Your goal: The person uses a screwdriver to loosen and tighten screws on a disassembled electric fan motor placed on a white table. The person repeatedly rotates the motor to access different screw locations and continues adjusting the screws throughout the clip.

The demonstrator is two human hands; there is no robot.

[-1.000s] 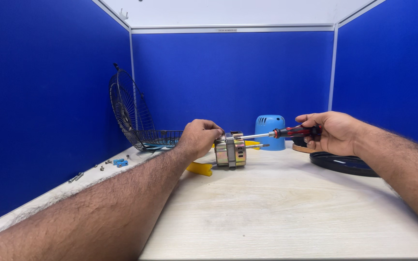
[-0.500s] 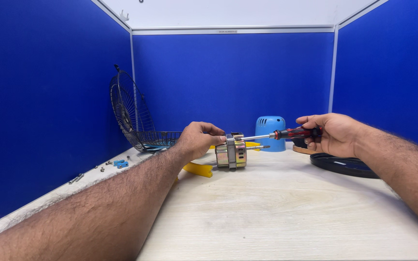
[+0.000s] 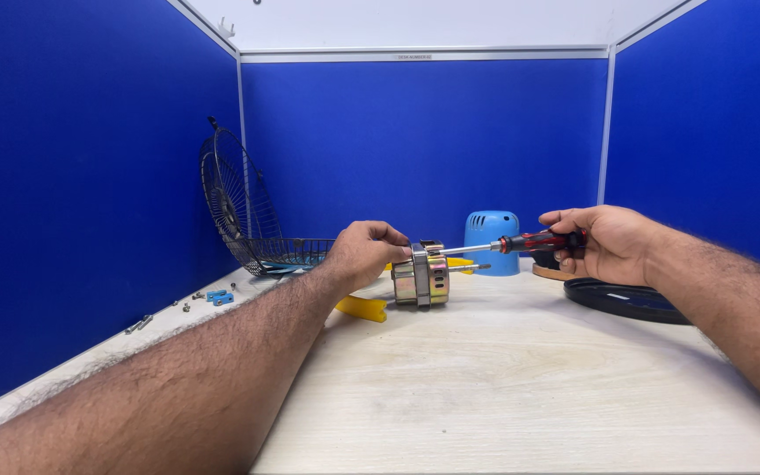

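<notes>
Shiny metal motor (image 3: 422, 279) under left hand (image 3: 364, 255); glossy red/black plastic screwdriver (image 3: 521, 243) in right hand (image 3: 607, 244); worktop (image 3: 521, 387) matt pale wood-look.

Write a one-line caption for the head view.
Left hand steadies a small motor on the table; right hand holds a screwdriver against it.

a pale wood-grain bench (image 3: 521, 396) carries a metal motor core (image 3: 421, 279) near its middle, with a yellow plastic piece (image 3: 361, 307) just beside it. behind stand a light blue housing (image 3: 492, 241) and a wire fan guard (image 3: 237, 211). a black ring (image 3: 626, 299) lies to the right; small screws (image 3: 141, 324) and blue clips (image 3: 219, 297) lie along the left edge.
</notes>
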